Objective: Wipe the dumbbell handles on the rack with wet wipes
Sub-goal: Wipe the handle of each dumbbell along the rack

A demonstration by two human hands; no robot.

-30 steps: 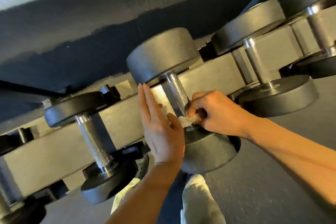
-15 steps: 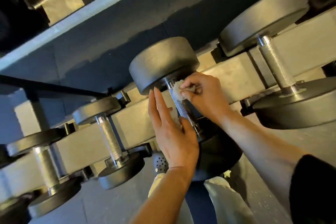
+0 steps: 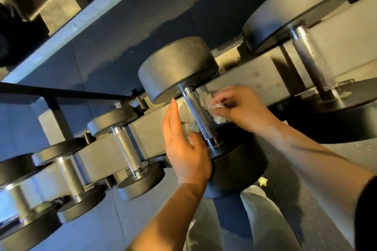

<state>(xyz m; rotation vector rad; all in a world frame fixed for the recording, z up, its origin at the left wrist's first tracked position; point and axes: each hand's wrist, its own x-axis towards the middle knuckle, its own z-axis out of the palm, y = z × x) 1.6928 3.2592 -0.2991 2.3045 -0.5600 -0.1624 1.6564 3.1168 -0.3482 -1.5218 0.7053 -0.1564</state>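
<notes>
We pinch a crumpled white wet wipe [image 3: 219, 106] in our right hand [image 3: 242, 108] beside the knurled steel handle [image 3: 201, 117] of the black racked dumbbell [image 3: 177, 67], our flat-fingered left hand [image 3: 183, 146] opposite.

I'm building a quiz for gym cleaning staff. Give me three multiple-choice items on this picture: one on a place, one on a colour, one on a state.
1. Where is the wipe?
A. right of the middle handle
B. on the floor
C. on the rack's top shelf

2. What colour are the dumbbell ends?
A. red
B. black
C. white

3. How is the left hand?
A. in a fist
B. fingers straight, beside the handle
C. out of view

Answers: 1 A, the right hand pinches it there; 2 B, every end is black; 3 B, the fingers point up flat.
</notes>
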